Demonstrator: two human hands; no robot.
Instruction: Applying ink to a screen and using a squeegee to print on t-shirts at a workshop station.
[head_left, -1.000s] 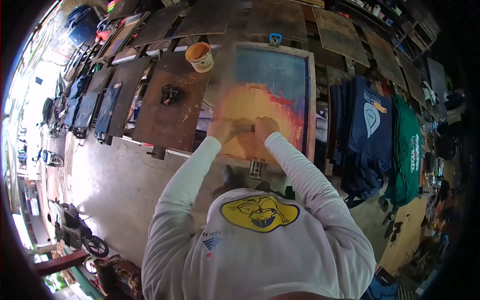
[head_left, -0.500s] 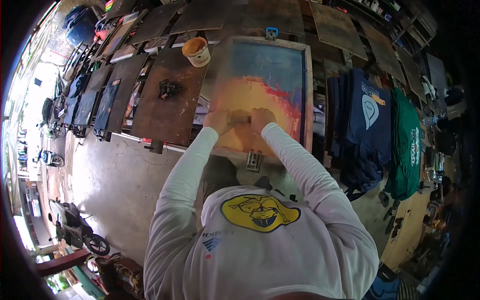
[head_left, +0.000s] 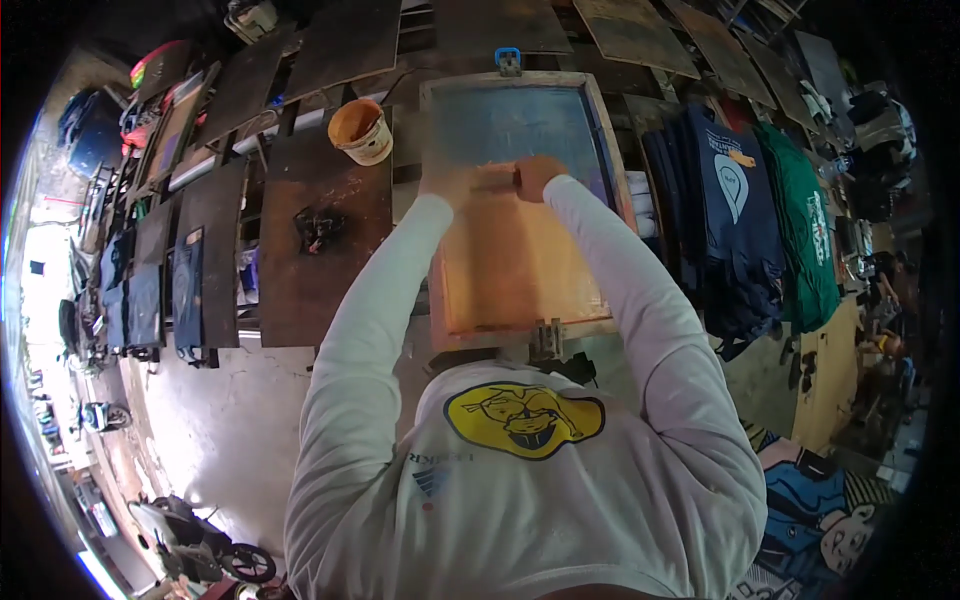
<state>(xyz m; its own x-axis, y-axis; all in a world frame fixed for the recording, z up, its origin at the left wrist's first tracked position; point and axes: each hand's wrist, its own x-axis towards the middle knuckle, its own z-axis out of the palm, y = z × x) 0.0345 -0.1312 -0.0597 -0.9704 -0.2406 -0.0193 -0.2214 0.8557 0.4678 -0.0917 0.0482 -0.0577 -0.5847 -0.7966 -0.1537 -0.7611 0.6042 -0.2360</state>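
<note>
My two hands grip a squeegee [head_left: 492, 180] laid across a wooden-framed printing screen [head_left: 607, 142]. My left hand [head_left: 447, 182], smeared by motion, is closed round its left end. My right hand [head_left: 540, 178] wraps its right end. Orange ink [head_left: 520, 260] covers the mesh between the squeegee and the near edge, while the far part of the mesh looks blue-grey. A metal clamp [head_left: 548, 338] sits at the screen's near edge, and a blue-handled clamp [head_left: 508, 60] at its far edge. The squeegee's blade is hidden.
Left of the screen, an orange-stained bucket [head_left: 366, 140] stands on a dark board [head_left: 330, 280], beside a crumpled black thing [head_left: 318, 228]. Navy shirts [head_left: 735, 200] and green shirts [head_left: 805, 230] hang over supports on the right. A motorcycle [head_left: 200, 540] is at the lower left.
Both hands have moved with the squeegee from the screen's near half toward its far end. Orange now spreads more evenly behind it. The whole view has shifted slightly.
</note>
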